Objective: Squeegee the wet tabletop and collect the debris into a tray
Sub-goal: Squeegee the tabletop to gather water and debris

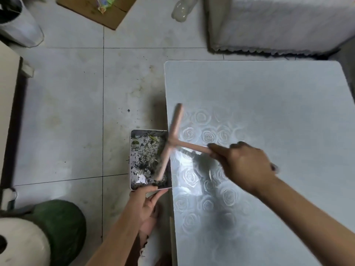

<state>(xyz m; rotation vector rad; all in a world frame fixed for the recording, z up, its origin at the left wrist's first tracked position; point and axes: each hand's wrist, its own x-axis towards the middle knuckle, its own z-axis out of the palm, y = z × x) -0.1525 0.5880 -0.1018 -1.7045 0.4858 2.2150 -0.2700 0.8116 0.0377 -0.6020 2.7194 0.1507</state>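
Note:
My right hand [244,164] grips the handle of a pink T-shaped squeegee [173,137]. Its long blade lies tilted across the left edge of the grey tabletop [269,104], which has a rose pattern, and its lower end hangs over the tray. My left hand [147,200] holds the near edge of a shallow metal tray [132,160] just off the table's left edge, above the floor. Dark wet debris and green scraps fill the tray. The tabletop shines wet near the blade.
A tiled floor [76,112] with dark specks lies left of the table. A cardboard sheet [99,10] and a plastic bottle [181,10] lie beyond. A white covered piece of furniture [278,22] stands behind the table. A green and white object [38,235] sits at lower left.

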